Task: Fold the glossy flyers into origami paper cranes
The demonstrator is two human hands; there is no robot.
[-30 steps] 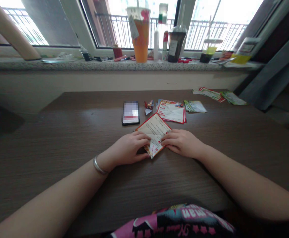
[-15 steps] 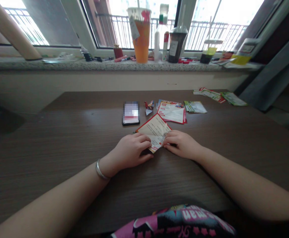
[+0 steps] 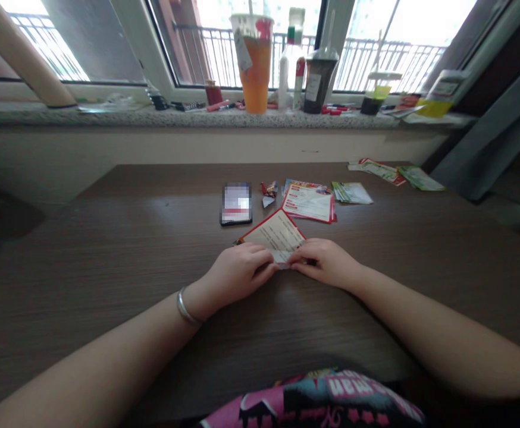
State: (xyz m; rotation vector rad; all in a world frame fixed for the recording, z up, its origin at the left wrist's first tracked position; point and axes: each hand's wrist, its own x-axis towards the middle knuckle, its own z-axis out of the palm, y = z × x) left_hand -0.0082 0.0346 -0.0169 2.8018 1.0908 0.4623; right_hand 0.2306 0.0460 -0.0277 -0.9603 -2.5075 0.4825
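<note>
A printed sheet of paper (image 3: 280, 232) with a red border lies turned like a diamond on the brown table. Its near corner is folded up between my hands. My left hand (image 3: 244, 267), with a silver bangle at the wrist, pinches the left part of that near edge. Opposite it, my right hand (image 3: 322, 260) pinches the right part, with thumb and fingers pressed together. Both hands' fingertips almost meet at the fold. The fingers cover the sheet's lower left and right parts.
Beyond the sheet lie a phone (image 3: 236, 204), a small crumpled paper piece (image 3: 269, 191), a stack of printed sheets (image 3: 309, 201) and green-edged papers (image 3: 353, 192). More leaflets (image 3: 381, 171) lie at the back right. Drink cups, including an orange one (image 3: 255, 71), stand on the windowsill (image 3: 175, 118).
The sheet's near corner, flatter before, is now folded up. My left thumb has drawn in against the fold, and my right hand has shifted slightly left and nearer to me.
</note>
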